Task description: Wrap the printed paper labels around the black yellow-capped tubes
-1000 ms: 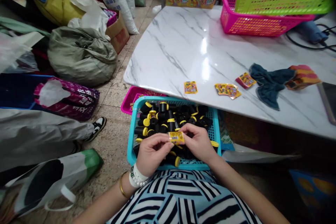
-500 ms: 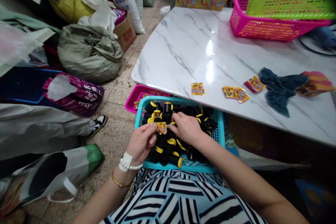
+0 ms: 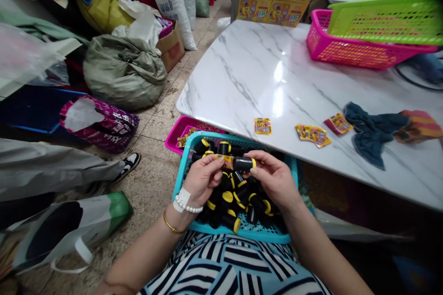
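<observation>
My left hand [image 3: 204, 176] pinches a yellow printed label sleeve [image 3: 226, 162] over the basket. In my right hand [image 3: 277, 177] is a small black bottle with a yellow cap [image 3: 244, 164], held by its capped end. The bottle lies sideways, its black end meeting the sleeve's right opening; whether it is inside cannot be made out. Beneath both hands, a light-blue basket [image 3: 295, 170] on the lap holds many similar black bottles [image 3: 226, 197] with yellow caps.
The marble-patterned table [image 3: 228, 73] bears label stacks [image 3: 263, 126], a dark cloth [image 3: 372, 124] and a pink basket [image 3: 360, 53] with a green one [image 3: 384, 20] on it. A pink tray [image 3: 173, 140] sits left of the blue basket. Someone's shoe [image 3: 128, 166] and bags [image 3: 124, 71] are at left.
My right hand has come up out of the basket with a black bottle and brought it against the sleeve. My left hand, still pinching the sleeve, has shifted slightly right.
</observation>
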`<state>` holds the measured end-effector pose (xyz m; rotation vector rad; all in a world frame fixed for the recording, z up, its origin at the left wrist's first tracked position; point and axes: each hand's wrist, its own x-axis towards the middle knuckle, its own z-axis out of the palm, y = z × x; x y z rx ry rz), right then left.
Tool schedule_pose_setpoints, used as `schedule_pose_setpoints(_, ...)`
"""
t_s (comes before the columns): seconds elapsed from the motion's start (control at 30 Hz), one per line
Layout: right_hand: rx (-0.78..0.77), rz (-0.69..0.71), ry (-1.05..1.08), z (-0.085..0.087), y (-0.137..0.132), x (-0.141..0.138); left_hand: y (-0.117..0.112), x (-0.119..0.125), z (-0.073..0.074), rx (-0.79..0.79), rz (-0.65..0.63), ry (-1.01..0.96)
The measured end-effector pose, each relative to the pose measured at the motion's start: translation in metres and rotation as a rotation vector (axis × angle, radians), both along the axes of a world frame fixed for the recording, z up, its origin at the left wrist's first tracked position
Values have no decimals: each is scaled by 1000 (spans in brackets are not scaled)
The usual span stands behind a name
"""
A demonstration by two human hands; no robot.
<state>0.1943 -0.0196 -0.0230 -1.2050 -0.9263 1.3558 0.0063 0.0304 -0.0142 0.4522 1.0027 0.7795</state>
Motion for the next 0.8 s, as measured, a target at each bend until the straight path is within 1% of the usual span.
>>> schedule_pose_setpoints(0.1,43,-50,-140,3,-1,-4,1,4,3,-11,-13,-31)
schedule_pose_setpoints(0.17,128,-70,-291,6,-3,-3,0,5,2,-8,-15,-39)
schedule_pose_setpoints(0.23,242,-54,-453,10,-7,-2,-1,6,0,12,-32,-21)
schedule_pose_setpoints(0.3,292,-2,-541,13,-11,-2,-2,7,-1,44,-60,11)
schedule_pose_setpoints(0.37,249,63,-498,14,-12,-3,-4,8,-2,68,-80,36)
schedule_pose_setpoints(0.47,168,111,-297,10,-13,-5,-8,6,-2,78,-97,48)
schedule_pose_setpoints(0.53,159,75,-203,6,-14,-5,-10,3,-1,75,-102,53)
schedule_pose_setpoints(0.6,162,3,-169,2,-16,-4,-13,0,1,86,-82,69)
schedule_pose_setpoints(0.7,166,-73,-147,1,-19,-3,-13,-3,3,186,-10,105)
schedule_pose_setpoints(0.73,172,-80,-155,1,-20,-3,-13,-4,4,234,-22,103)
schedule_pose_setpoints(0.8,204,-58,-199,2,-20,-2,-9,-6,4,319,-129,70)
